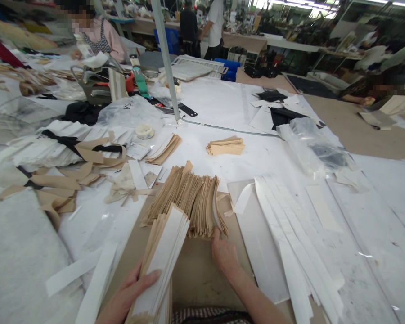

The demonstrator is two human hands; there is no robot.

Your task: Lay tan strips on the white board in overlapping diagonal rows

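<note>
Head view — left hand (133,284) with fingers clamped on a white-faced strip bundle (167,252), right hand (225,253) touching the near right end of a tan strip row (189,198) on the table (270,146) — whether its fingers pinch, cannot tell.

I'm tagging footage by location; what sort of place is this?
Probably a sewing or cutting workshop: packed thin tan strips, flat black fabric-like pieces, and people at long brown tables.

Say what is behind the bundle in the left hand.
Behind the bundle is a packed row of tan strips, with the right hand at its near right end. The bundle hides part of the row's near edge, so that part cannot be seen.
</note>
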